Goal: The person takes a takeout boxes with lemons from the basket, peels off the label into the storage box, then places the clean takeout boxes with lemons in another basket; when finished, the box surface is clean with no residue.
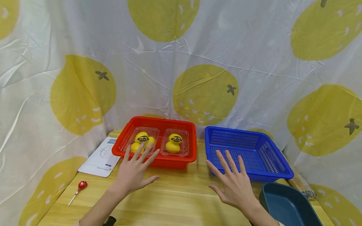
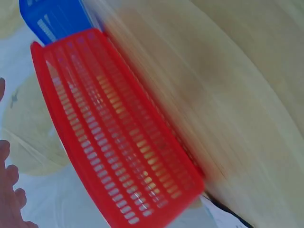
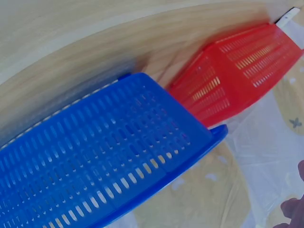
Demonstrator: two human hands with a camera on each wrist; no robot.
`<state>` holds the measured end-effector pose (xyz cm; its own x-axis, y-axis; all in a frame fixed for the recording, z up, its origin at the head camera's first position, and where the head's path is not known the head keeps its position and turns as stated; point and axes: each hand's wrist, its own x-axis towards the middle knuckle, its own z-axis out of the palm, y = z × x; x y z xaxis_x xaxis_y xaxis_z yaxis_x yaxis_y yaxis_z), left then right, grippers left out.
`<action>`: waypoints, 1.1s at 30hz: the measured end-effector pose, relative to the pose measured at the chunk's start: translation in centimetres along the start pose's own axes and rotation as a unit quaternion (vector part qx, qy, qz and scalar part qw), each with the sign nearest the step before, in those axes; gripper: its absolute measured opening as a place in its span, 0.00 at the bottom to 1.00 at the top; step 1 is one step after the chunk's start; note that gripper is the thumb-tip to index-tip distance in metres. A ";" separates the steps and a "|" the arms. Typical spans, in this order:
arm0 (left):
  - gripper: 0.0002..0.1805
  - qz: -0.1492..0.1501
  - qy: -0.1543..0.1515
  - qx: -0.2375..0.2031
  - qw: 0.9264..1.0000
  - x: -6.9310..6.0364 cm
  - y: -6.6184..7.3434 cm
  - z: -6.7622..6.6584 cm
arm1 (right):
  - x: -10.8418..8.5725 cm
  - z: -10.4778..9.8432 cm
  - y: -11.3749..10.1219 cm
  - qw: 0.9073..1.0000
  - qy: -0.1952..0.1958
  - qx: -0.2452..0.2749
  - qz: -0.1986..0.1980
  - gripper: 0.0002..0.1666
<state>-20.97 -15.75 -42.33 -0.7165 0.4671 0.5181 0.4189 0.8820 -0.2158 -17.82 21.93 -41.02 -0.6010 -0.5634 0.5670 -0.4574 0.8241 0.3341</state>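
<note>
Both hands are held out above the wooden table with fingers spread. My left hand (image 1: 133,174) overlaps the front left of a red plastic basket (image 1: 172,164) in the head view and holds nothing. Inside that basket lie two clear plastic boxes, the left box (image 1: 133,135) with three lemons (image 1: 141,137) in view and the right box (image 1: 185,144) with two. My right hand (image 1: 236,185), also holding nothing, is in front of a blue plastic basket (image 1: 271,157) with nothing visible inside. Fingers (image 3: 294,209) show at the edge of the right wrist view.
A red lollipop (image 1: 82,185) lies at the left on the table (image 1: 175,201). Behind it is a white flat packet or board (image 1: 100,157). A dark teal tray (image 1: 288,204) stands at the front right, near a clear-wrapped item (image 1: 302,185). A lemon-print curtain (image 1: 147,84) surrounds the table.
</note>
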 end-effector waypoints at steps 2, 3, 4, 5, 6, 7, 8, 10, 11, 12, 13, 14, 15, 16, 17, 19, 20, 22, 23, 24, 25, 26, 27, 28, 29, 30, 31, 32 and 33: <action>0.51 -0.015 -0.013 -0.003 1.000 -0.1 -0.9 0.2 | -0.1 0.0 0.0 1.000 -0.002 -0.001 0.000 0.42; 0.52 -0.024 -0.021 -0.012 0.999 -0.1 -1.5 0.2 | -0.1 0.1 0.0 1.000 -0.003 0.000 0.000 0.42; 0.52 -0.034 -0.029 -0.021 0.999 -0.1 -2.0 0.2 | -0.1 0.1 -0.1 1.000 -0.003 0.001 0.000 0.42; 0.53 -0.046 -0.038 -0.037 0.998 0.0 -2.6 0.2 | -0.1 0.1 -0.1 1.000 -0.002 0.003 -0.001 0.42; 0.53 -0.059 -0.049 -0.057 0.995 0.1 -3.2 0.3 | -0.2 0.1 -0.1 1.000 -0.002 0.004 0.000 0.41; 0.53 -0.074 -0.061 -0.075 0.993 0.1 -3.8 0.3 | -0.2 0.1 -0.1 1.000 -0.003 0.005 0.000 0.41; 0.53 -0.087 -0.068 -0.092 0.990 0.1 -4.5 0.4 | -0.2 0.1 -0.1 1.000 -0.004 0.009 0.001 0.41; 0.53 -0.116 -0.084 -0.125 0.982 0.2 -5.7 0.6 | -0.2 0.0 -0.2 1.000 -0.004 0.012 0.001 0.41; 0.52 -0.131 -0.089 -0.142 0.977 0.2 -6.4 0.8 | -0.2 0.0 -0.2 1.000 -0.005 0.014 0.001 0.41; 0.52 -0.144 -0.093 -0.153 0.973 0.2 -7.0 1.0 | -0.2 0.0 -0.2 1.000 -0.006 0.014 0.002 0.41; 0.51 -0.156 -0.097 -0.162 0.969 0.2 -7.6 1.3 | -0.3 0.0 -0.3 1.000 -0.006 0.015 0.001 0.40; 0.51 -0.167 -0.102 -0.174 0.965 0.1 -8.1 1.5 | -0.3 0.0 -0.3 1.000 -0.006 0.015 0.000 0.40; 0.52 -0.178 -0.108 -0.185 0.960 0.1 -8.6 1.7 | -0.3 0.0 -0.3 1.000 -0.007 0.014 0.000 0.40; 0.52 -0.188 -0.116 -0.195 0.956 0.0 -9.1 1.9 | -0.3 0.0 -0.4 1.000 -0.008 0.013 0.001 0.40; 0.52 -0.197 -0.121 -0.208 0.950 0.0 -9.6 2.2 | -0.3 0.0 -0.4 1.000 -0.009 0.013 0.000 0.40; 0.53 -0.215 -0.132 -0.230 0.940 -0.1 -10.4 2.6 | -0.4 0.0 -0.4 1.000 -0.011 0.010 0.000 0.41; 0.54 -0.226 -0.138 -0.241 0.934 -0.2 -10.8 2.9 | -0.4 0.1 -0.4 1.000 -0.013 0.010 0.000 0.41; 0.54 -0.246 -0.146 -0.260 0.922 -0.3 -11.4 3.3 | -0.4 0.1 -0.4 1.000 -0.015 0.009 0.000 0.41; 0.54 -0.255 -0.150 -0.269 0.917 -0.4 -11.6 3.5 | -0.4 0.1 -0.5 1.000 -0.016 0.009 0.000 0.41; 0.54 -0.264 -0.154 -0.274 0.912 -0.5 -11.8 3.7 | -0.4 0.1 -0.5 1.000 -0.017 0.009 0.001 0.41; 0.54 -0.271 -0.156 -0.279 0.908 -0.5 -12.0 3.8 | -0.4 0.1 -0.5 1.000 -0.018 0.010 0.001 0.41; 0.54 -0.277 -0.157 -0.286 0.904 -0.6 -12.1 4.0 | -0.4 0.1 -0.5 1.000 -0.018 0.009 0.000 0.41; 0.54 -0.280 -0.157 -0.291 0.901 -0.7 -12.1 4.1 | -0.4 0.1 -0.5 1.000 -0.019 0.009 -0.001 0.41; 0.54 -0.282 -0.155 -0.296 0.899 -0.7 -12.1 4.2 | -0.3 0.1 -0.5 1.000 -0.019 0.009 -0.001 0.41; 0.54 -0.284 -0.152 -0.300 0.898 -0.8 -12.2 4.4 | -0.3 0.1 -0.5 1.000 -0.019 0.010 -0.001 0.41; 0.54 -0.285 -0.148 -0.304 0.897 -0.8 -12.1 4.5 | -0.3 0.1 -0.5 1.000 -0.020 0.010 -0.001 0.41; 0.53 -0.285 -0.143 -0.307 0.897 -0.9 -12.1 4.7 | -0.2 0.1 -0.5 1.000 -0.021 0.010 -0.002 0.41; 0.53 -0.284 -0.138 -0.310 0.897 -1.0 -12.1 4.8 | -0.2 0.1 -0.5 1.000 -0.022 0.011 -0.002 0.41; 0.53 -0.283 -0.133 -0.313 0.897 -1.0 -12.1 4.9 | -0.2 0.1 -0.5 1.000 -0.024 0.012 -0.002 0.41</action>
<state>-28.07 -26.61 -44.32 -0.9862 0.0276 0.1635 0.1172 0.8134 0.5698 -17.57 21.63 -41.35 -0.6294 -0.5687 0.5296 -0.4752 0.8209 0.3167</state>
